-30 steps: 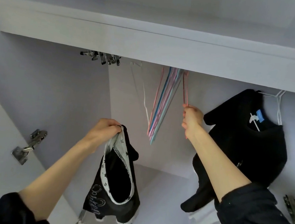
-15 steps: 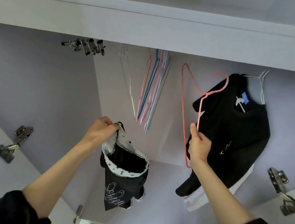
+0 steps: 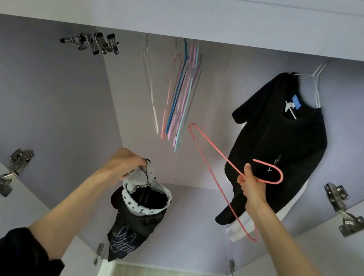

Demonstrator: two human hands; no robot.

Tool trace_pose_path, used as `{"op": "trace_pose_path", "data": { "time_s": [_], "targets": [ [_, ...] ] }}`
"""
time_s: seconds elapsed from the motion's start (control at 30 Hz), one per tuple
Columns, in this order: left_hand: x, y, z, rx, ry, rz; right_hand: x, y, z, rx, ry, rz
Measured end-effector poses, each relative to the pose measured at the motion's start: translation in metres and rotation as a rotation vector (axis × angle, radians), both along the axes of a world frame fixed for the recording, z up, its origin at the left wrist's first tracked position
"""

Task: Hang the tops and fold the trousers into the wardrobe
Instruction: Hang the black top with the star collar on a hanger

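My left hand (image 3: 123, 165) grips a small black top (image 3: 137, 221) by its white star-printed collar; the top hangs down with silver lettering on its front. My right hand (image 3: 251, 187) holds a pink wire hanger (image 3: 210, 163) near its hook, tilted, free of the rail. A black top (image 3: 281, 149) hangs on a white hanger (image 3: 316, 85) at the right of the open wardrobe, with a white garment (image 3: 241, 226) showing below it.
Several empty coloured hangers (image 3: 181, 97) and a white one (image 3: 151, 91) hang at the middle of the wardrobe. Metal clip hangers (image 3: 94, 41) hang at the upper left. Door hinges (image 3: 11, 170) (image 3: 343, 208) sit on both opened doors. The lilac top panel (image 3: 190, 14) runs overhead.
My right hand has lifted the pink hanger off the rail and brought it down and outward, tilting it. My left hand with the small top has barely moved.
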State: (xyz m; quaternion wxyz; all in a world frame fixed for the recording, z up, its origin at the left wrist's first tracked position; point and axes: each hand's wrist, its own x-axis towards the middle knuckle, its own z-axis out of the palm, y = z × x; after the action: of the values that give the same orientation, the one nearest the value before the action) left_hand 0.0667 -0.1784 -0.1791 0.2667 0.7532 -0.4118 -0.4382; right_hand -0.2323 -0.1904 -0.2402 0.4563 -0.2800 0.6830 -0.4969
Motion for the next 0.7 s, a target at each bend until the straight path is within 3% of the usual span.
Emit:
{"op": "trace_pose_path", "data": {
  "time_s": [0.1,0.23,0.43,0.57,0.7],
  "targets": [
    [0.000,0.002,-0.002,0.007,-0.003,-0.004,-0.008,0.012,-0.002,0.005,-0.270,-0.014],
    [-0.006,0.007,-0.004,0.019,0.010,-0.079,-0.017,0.027,-0.005,-0.133,-0.628,0.175],
    [-0.020,0.018,-0.003,0.010,0.023,-0.265,0.003,0.035,0.007,-0.255,-0.864,0.354],
    [-0.031,0.021,0.000,-0.021,0.032,-0.345,0.012,0.038,0.016,-0.330,-0.896,0.409],
    [-0.041,0.025,0.011,-0.028,0.166,-0.367,0.022,0.041,0.013,-0.270,-0.704,0.458]
  ]
}}
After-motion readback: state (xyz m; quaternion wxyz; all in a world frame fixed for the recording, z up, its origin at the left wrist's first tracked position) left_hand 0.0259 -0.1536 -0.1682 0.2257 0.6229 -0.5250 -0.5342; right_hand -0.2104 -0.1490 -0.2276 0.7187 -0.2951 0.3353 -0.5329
